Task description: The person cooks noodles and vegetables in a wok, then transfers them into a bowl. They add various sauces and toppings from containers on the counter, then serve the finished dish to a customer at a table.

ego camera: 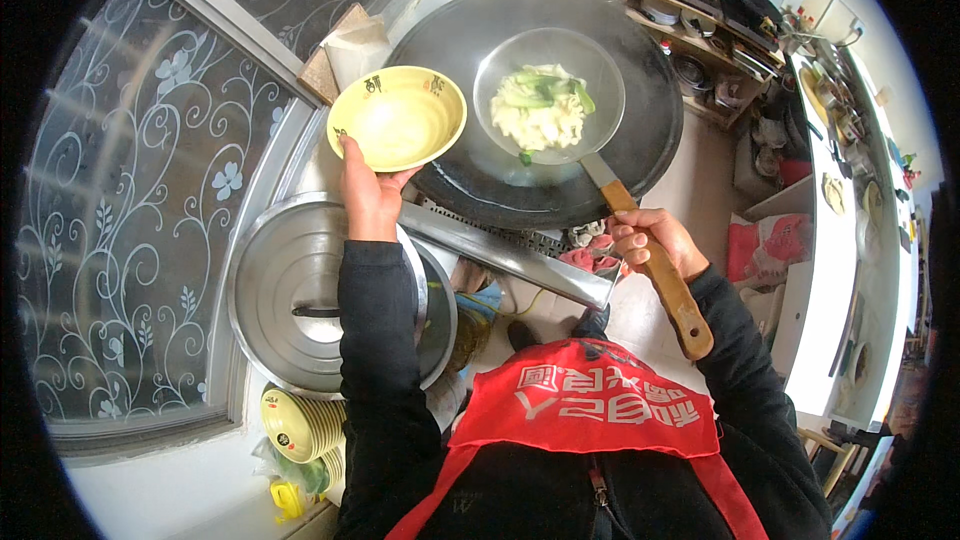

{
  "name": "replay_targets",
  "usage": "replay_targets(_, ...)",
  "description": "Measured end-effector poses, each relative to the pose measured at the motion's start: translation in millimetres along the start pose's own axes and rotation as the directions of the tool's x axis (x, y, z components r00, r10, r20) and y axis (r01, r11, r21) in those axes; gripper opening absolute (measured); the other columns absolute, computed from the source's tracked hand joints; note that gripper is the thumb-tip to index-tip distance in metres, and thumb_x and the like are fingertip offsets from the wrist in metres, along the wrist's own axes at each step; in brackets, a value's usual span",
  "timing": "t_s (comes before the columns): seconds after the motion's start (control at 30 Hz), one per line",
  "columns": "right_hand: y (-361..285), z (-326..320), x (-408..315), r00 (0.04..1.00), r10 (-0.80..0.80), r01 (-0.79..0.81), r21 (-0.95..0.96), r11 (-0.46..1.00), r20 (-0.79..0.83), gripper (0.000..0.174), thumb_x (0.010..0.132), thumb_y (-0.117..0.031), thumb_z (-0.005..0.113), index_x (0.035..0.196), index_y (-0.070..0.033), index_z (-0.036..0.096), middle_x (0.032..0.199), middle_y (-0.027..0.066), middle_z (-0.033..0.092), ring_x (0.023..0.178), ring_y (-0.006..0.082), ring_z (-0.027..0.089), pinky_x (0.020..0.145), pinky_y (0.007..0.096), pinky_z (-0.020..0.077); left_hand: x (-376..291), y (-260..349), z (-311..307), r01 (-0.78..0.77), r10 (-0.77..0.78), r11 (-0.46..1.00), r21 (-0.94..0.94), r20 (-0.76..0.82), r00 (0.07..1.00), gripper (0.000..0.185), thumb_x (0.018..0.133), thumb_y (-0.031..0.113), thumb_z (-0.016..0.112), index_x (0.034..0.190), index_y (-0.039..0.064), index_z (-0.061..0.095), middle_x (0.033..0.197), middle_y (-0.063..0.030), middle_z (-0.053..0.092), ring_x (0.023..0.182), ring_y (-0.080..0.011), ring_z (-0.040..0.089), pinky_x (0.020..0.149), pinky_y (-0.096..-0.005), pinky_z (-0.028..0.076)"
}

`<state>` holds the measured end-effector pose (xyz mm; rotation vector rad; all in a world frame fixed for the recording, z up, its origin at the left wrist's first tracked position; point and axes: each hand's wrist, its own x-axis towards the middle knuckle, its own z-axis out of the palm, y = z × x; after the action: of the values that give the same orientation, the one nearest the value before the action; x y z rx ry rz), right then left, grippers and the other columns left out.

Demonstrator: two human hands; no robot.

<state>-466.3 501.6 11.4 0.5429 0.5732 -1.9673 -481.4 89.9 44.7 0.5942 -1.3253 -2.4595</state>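
Note:
My left hand (371, 191) holds a yellow bowl (397, 120) by its near rim, thumb on the edge; nothing lies inside the bowl. In my right hand (652, 240) is the wooden handle (664, 281) of a round mesh strainer (551, 146). Pale noodle-like food (540, 127) with green leafy vegetable pieces (536, 92) rests in the strainer. The strainer hangs over a large dark wok (645, 90), in which cloudy liquid and steam show. The bowl is to the left of the strainer, partly over the wok's left rim.
A large steel pot lid (277, 292) covers part of a pot at the left. Stacked yellow bowls (300, 424) stand below it. A steel ledge (517, 255) runs along the stove front. Shelves (705, 37) hold cookware at the back right; a white counter (817, 277) lies right.

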Motion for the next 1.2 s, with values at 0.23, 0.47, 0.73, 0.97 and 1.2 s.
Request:
replay_targets(0.23, -7, 50, -65, 0.977, -0.209, 0.181, -0.335, 0.925, -0.051, 0.012, 0.101, -0.01, 0.051, 0.098, 0.001, 0.052, 0.075, 0.0001, 0.046, 0.053, 0.0044, 0.041, 0.039, 0.0211, 0.0348, 18, -31, 16, 0.025, -0.006, 0.977, 0.214, -0.09, 0.996, 0.056, 0.108, 0.048, 0.041, 0.146, 0.006, 0.04, 0.138, -0.0199, 0.058, 0.12, -0.0406, 0.064, 0.093, -0.0684, 0.052)
replay_targets(0.47, 12, 78, -67, 0.817, -0.576, 0.383, -0.726, 0.572, -0.023, 0.009, 0.094, -0.007, 0.061, 0.097, -0.002, 0.053, 0.071, 0.0036, 0.051, 0.046, 0.0101, 0.047, 0.036, 0.0271, 0.0382, 30, -70, 93, 0.218, -0.199, 0.973, -0.082, 0.193, 0.961, 0.057, 0.108, 0.049, 0.042, 0.147, 0.009, 0.036, 0.144, -0.0223, 0.051, 0.127, -0.0478, 0.056, 0.098, -0.0779, 0.041)
replay_targets(0.73, 33, 35, -19, 0.465, -0.854, 0.362, -0.93, -0.059, 0.235, 0.008, 0.093, -0.001, 0.06, 0.093, -0.002, 0.051, 0.061, 0.0028, 0.053, 0.039, 0.0122, 0.048, 0.037, 0.0304, 0.0406, 27, -71, 126, 0.228, -0.156, 0.944, -0.238, 0.287, 0.945, 0.066, 0.107, 0.05, 0.045, 0.155, 0.008, 0.03, 0.154, -0.0233, 0.037, 0.138, -0.0477, 0.043, 0.107, -0.0744, 0.036)
replay_targets(0.97, 38, 38, -45, 0.325, -0.845, 0.159, -0.905, -0.395, 0.425, 0.019, 0.086, -0.006, 0.071, 0.093, 0.003, 0.056, 0.063, 0.02, 0.053, 0.051, 0.0305, 0.051, 0.054, 0.04, 0.0441, 28, -81, 105, 0.366, -0.219, 0.854, -0.369, 0.383, 0.897, 0.065, 0.107, 0.046, 0.047, 0.155, 0.006, 0.03, 0.155, -0.023, 0.036, 0.14, -0.0445, 0.041, 0.109, -0.0719, 0.037)
replay_targets(1.2, 22, 60, -52, 0.356, -0.922, 0.297, -0.954, -0.044, 0.153, 0.015, 0.088, -0.003, 0.065, 0.094, 0.002, 0.052, 0.066, 0.0084, 0.056, 0.048, 0.0146, 0.051, 0.046, 0.0338, 0.0428, 41, -76, 93, 0.278, -0.186, 0.906, -0.318, 0.29, 0.939, 0.055, 0.108, 0.037, 0.048, 0.152, 0.007, 0.033, 0.153, -0.0219, 0.039, 0.136, -0.0448, 0.046, 0.104, -0.0736, 0.041)
